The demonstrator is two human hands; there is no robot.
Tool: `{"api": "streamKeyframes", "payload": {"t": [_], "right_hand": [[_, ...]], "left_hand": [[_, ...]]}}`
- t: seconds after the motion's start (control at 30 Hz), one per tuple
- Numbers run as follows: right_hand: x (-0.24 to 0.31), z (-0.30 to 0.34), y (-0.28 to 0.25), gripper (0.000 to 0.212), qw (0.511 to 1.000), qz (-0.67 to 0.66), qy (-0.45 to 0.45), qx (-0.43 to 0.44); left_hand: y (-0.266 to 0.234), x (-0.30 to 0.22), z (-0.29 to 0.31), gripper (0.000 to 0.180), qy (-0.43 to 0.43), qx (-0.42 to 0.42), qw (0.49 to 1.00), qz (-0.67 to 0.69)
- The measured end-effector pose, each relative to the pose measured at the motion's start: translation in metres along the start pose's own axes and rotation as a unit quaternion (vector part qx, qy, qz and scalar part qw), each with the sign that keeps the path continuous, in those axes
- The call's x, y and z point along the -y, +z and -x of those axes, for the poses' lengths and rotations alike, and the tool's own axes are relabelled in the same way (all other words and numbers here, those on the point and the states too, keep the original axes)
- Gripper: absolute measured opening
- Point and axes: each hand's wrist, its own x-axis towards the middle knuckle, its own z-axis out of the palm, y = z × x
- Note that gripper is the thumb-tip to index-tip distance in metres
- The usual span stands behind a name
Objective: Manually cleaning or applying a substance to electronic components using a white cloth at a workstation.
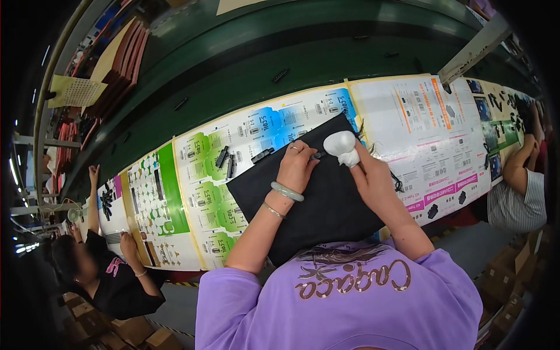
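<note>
My left hand (297, 165) is closed, its fingertips pinching a small dark part (316, 156) that is mostly covered by the fingers. In my right hand (371, 175) is a bunched white cloth (340, 143), gathered into a rounded pad and held just to the right of the dark part. Both hands are over a black cloth (326, 204) spread on the worktable in front of me. Left of my left hand lie small black oblong parts (221, 156), one of them by the cloth's edge.
Printed sheets (213, 175) cover the worktable (399, 111). Beyond it runs a green conveyor belt (233, 76) carrying scattered black parts. A metal post (475, 49) rises at the far right. One co-worker (111, 268) sits left, another (519, 192) right. Cardboard boxes (504, 268) stand behind.
</note>
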Motion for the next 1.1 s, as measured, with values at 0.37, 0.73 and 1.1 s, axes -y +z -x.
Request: {"api": "streamKeyframes", "payload": {"t": [0.37, 0.73, 1.1], "right_hand": [[-0.028, -0.006, 0.02, 0.05, 0.989, 0.118, 0.014, 0.085], [-0.034, -0.019, 0.017, 0.05, 0.992, 0.098, 0.034, 0.073], [-0.034, -0.017, 0.016, 0.045, 0.999, 0.02, 0.043, 0.003]], "left_hand": [[-0.001, 0.01, -0.006, 0.022, 0.013, 0.035, 0.999, 0.006], [-0.126, 0.167, -0.15, 0.03, -0.073, -0.104, 0.945, -0.301], [-0.038, 0.08, -0.105, 0.018, -0.064, -0.047, 0.996, 0.052]]}}
